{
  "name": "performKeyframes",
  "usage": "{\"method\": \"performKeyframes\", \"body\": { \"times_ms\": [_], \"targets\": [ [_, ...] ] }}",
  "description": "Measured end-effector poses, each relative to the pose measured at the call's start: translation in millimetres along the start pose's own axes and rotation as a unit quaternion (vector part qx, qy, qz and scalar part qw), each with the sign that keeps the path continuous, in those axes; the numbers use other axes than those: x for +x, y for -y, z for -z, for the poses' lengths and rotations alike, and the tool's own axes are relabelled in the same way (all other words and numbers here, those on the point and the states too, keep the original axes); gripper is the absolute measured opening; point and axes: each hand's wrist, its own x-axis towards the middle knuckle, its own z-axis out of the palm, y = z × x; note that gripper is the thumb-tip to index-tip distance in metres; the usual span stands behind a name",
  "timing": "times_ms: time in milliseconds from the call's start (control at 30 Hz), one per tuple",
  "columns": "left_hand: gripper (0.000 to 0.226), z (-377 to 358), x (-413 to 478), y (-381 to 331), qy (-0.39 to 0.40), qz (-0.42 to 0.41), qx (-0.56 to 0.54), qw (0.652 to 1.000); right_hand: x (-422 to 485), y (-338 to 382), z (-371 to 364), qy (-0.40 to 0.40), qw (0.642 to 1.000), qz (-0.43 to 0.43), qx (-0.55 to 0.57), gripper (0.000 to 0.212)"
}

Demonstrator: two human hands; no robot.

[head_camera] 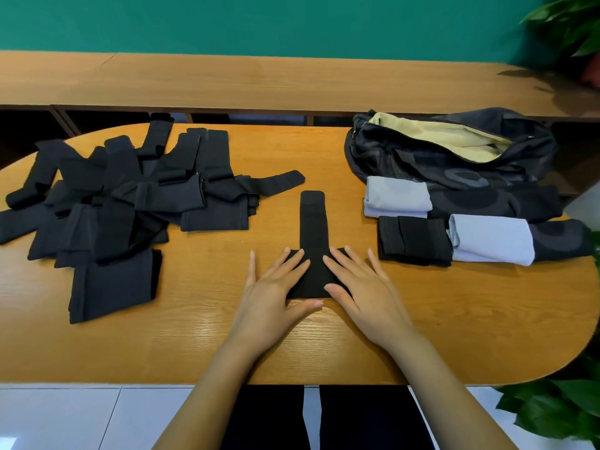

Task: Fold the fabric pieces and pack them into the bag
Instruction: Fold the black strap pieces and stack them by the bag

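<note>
- The left hand (276,287) lies flat with straight, spread fingers, pressing on the left part of a black fabric piece (312,222); it grips nothing.
- The right hand (363,287) lies the same way, fingers straight and spread, pressing on the right part of that piece.
- The black fabric piece sits at the middle of the surface (194,319), close to its near edge. Its wide part is under both hands, and a narrow strap runs straight toward the far edge.
- A pile of black fabric pieces (123,196) lies loose and overlapping across the left end of the surface.
- The bag (454,157), dark with a pale yellow lining, lies open at the far right corner.
- Just in front of the bag, toward the near edge, lie one grey folded piece (396,196), a folded black piece (412,240) and a second grey folded piece (493,241); the last two touch.
- Leafy plants (565,24) show beyond the right end.
</note>
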Motion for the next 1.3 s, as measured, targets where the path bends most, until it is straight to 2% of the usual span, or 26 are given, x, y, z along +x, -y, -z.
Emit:
{"method": "performKeyframes", "body": {
  "times_ms": [400, 500, 667, 900, 1000, 1167, 1300],
  "targets": [
    [0.075, -0.4, 0.5, 0.4, -0.009, 0.02, -0.012, 1.0, -1.3, 1.6, 2.7, 0.008, 1.0, 0.011, -0.001, 0.079],
    [0.075, -0.6, 0.7, 0.3, -0.016, 0.026, -0.017, 0.999, -1.3, 1.6, 2.7, -0.002, 1.0, 0.012, 0.008, 0.075],
    [0.075, -0.7, -1.1, 0.6, -0.042, 0.025, -0.034, 0.998, -1.5, 0.3, 0.0, -0.026, 0.999, 0.015, 0.019, 0.082],
    [0.071, -1.2, -4.2, 1.5, -0.085, 0.018, -0.071, 0.994, -4.5, -0.2, -2.8, -0.083, 0.994, 0.014, 0.071, 0.087],
    [0.067, -1.5, -5.5, 0.7, -0.112, 0.014, -0.083, 0.99, -5.8, -0.1, -3.5, -0.121, 0.988, 0.014, 0.097, 0.083],
    [0.047, -3.8, -6.6, 1.4, -0.16, -0.004, -0.074, 0.984, -8.2, 1.2, -2.9, -0.222, 0.968, 0.004, 0.115, 0.077],
    [0.047, -3.6, -6.9, -0.7, -0.185, -0.01, -0.057, 0.981, -5.7, 0.5, -4.9, -0.243, 0.962, 0.011, 0.125, 0.073]
  ]
}}
